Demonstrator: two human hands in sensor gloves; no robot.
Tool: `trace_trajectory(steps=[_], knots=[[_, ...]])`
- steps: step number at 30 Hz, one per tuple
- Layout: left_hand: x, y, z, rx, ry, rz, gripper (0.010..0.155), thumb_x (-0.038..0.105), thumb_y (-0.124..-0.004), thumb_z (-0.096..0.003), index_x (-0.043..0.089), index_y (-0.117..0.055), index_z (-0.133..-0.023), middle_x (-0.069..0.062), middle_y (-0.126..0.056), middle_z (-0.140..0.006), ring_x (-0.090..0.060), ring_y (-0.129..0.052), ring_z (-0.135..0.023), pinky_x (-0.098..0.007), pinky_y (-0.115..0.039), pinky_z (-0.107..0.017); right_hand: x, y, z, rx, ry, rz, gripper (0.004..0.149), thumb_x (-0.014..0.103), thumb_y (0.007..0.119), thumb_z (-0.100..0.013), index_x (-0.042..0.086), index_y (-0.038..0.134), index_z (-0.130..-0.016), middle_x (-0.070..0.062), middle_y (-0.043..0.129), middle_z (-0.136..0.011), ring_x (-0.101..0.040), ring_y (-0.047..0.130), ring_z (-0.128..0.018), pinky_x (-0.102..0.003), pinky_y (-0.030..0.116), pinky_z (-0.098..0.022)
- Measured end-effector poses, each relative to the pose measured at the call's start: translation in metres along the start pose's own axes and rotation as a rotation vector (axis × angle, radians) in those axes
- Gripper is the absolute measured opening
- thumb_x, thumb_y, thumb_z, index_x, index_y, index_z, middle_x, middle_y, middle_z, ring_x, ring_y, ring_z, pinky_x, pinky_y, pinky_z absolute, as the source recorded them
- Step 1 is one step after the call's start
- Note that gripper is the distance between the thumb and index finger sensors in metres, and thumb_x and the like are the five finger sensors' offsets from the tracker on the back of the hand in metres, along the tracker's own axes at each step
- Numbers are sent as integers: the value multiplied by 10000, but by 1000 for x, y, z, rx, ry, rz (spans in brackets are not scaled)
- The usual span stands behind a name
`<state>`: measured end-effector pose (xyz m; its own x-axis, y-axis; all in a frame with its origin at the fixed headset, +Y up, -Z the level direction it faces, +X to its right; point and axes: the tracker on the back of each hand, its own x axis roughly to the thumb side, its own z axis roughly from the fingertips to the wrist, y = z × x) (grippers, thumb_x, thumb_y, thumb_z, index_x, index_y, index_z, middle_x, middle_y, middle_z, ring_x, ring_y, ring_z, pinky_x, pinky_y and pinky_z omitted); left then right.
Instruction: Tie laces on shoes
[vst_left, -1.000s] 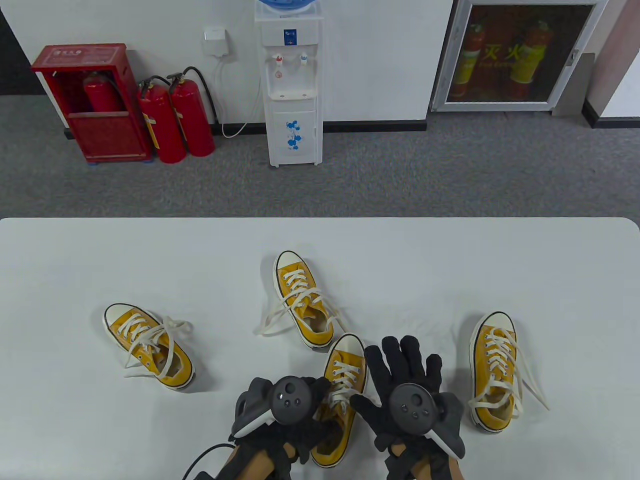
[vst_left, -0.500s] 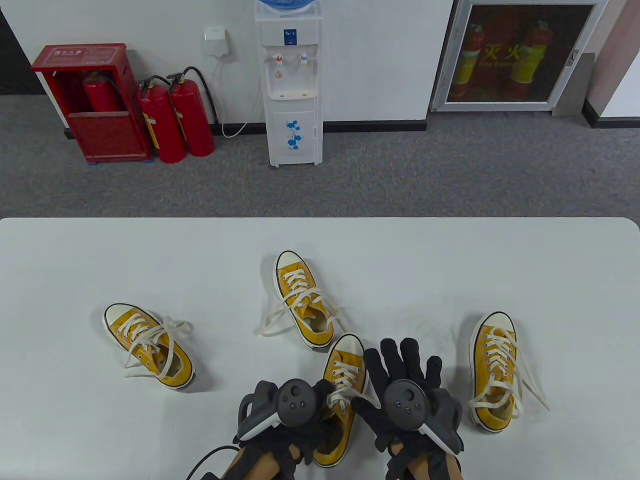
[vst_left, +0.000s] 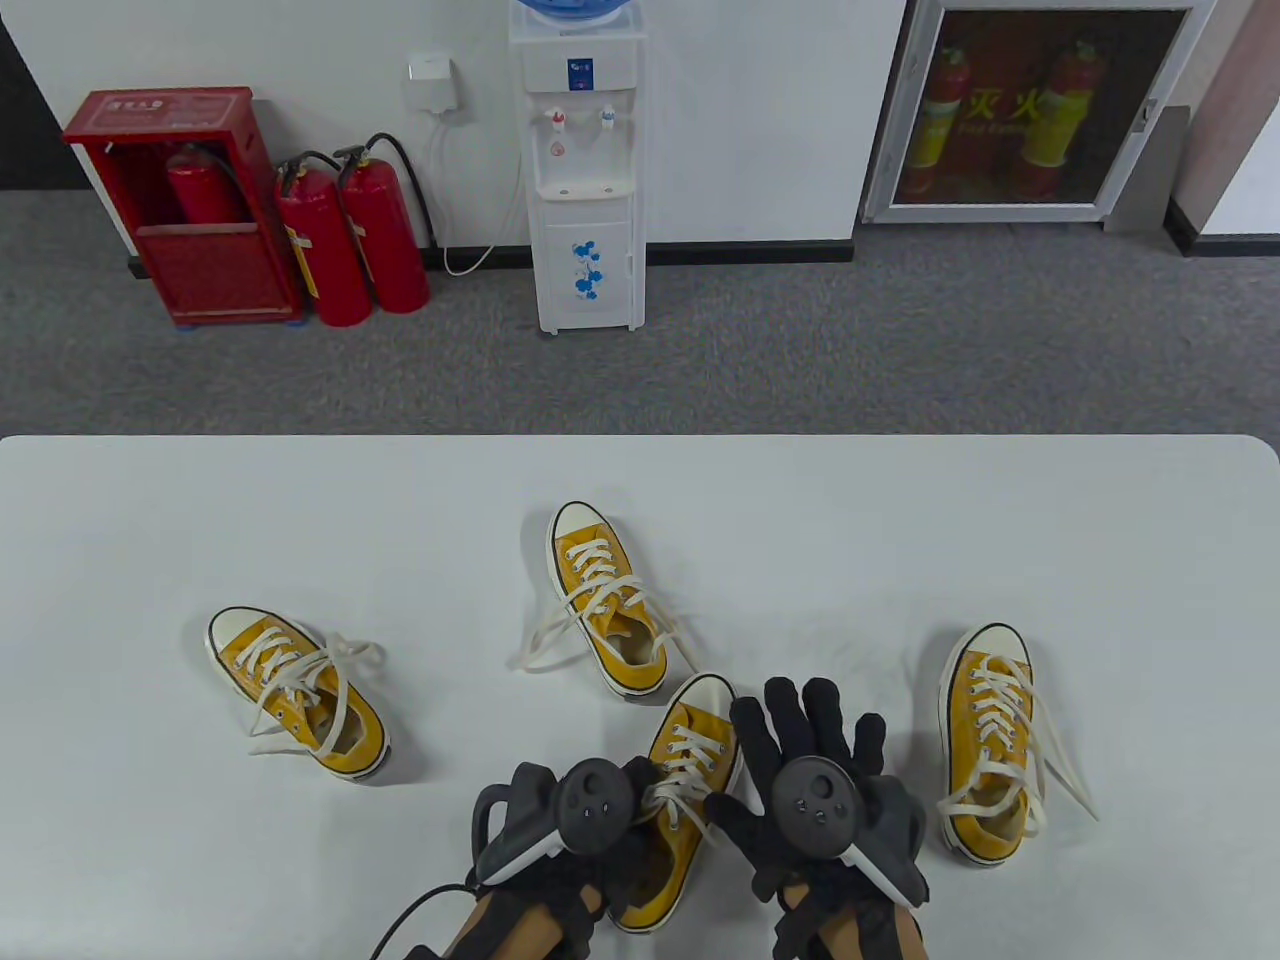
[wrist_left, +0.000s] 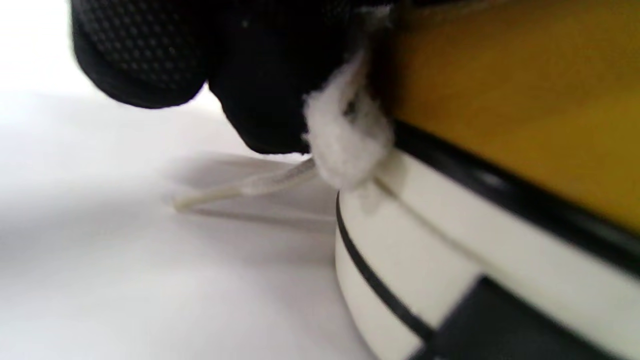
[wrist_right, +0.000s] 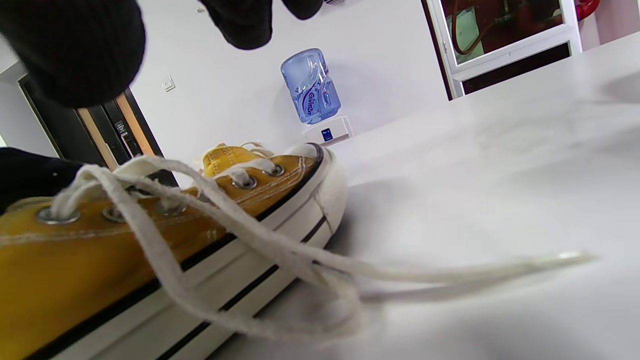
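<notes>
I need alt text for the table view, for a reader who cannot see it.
Two gloved hands work at the nearest of four yellow sneakers on a white table: the left hand is at its laces, the right hand is spread open beside it. Behind stand a water dispenser and red fire extinguishers.

Bare table (vst_left: 900, 540) ahead; middle shoe (vst_left: 607, 598) blocks centre.

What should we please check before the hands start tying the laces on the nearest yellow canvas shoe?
1. Nearest yellow canvas shoe upright on the white table: ok.
2. Left hand grips its white lace: ok.
3. Right hand holds the other lace end: not ok, fingers spread.
4. Right-side lace lies loose within reach: ok.
5. Shoe clear of the middle yellow shoe: cannot tell.
</notes>
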<state>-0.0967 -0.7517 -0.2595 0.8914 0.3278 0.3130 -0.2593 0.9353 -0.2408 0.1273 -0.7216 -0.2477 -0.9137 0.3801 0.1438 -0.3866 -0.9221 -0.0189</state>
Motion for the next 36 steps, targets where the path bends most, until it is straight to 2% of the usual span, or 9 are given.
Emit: trace_trajectory(steps=[12, 22, 29, 36], knots=[[-2, 20, 8, 121, -9, -25, 545, 348, -811, -482, 234, -730, -1009, -52, -1001, -724, -197, -1082, -332, -487, -907, -404, -2, 0, 0, -7, -5, -21, 890, 649, 766, -367, 314, 404, -1109, 39, 168, -1187, -378, 101, -1130, -723, 41, -706], [-8, 51, 21, 239, -40, 102, 539, 344, -813, -481, 240, -739, -1004, -54, -1003, -721, -202, -1078, -329, -491, -902, -407, -3, -1, 0, -16, -9, -33, 895, 651, 764, -365, 314, 398, -1109, 35, 168, -1187, -380, 106, -1132, -725, 46, -707], [-27, 75, 31, 385, -2, 188, 540, 345, -813, -483, 241, -737, -1007, -57, -999, -723, -204, -1075, -335, -493, -897, -412, -4, 0, 0, -11, -4, -31, 893, 651, 764, -366, 313, 400, -1108, 34, 169, -1187, -383, 110, -1131, -725, 46, -708], [-66, 94, 40, 477, 107, 229, 541, 341, -814, -484, 243, -733, -1009, -63, -994, -727, -221, -1067, -343, -498, -889, -420, -4, 0, 0, -6, -1, -27, 894, 650, 764, -366, 311, 400, -1109, 31, 169, -1187, -384, 112, -1131, -725, 47, -708]])
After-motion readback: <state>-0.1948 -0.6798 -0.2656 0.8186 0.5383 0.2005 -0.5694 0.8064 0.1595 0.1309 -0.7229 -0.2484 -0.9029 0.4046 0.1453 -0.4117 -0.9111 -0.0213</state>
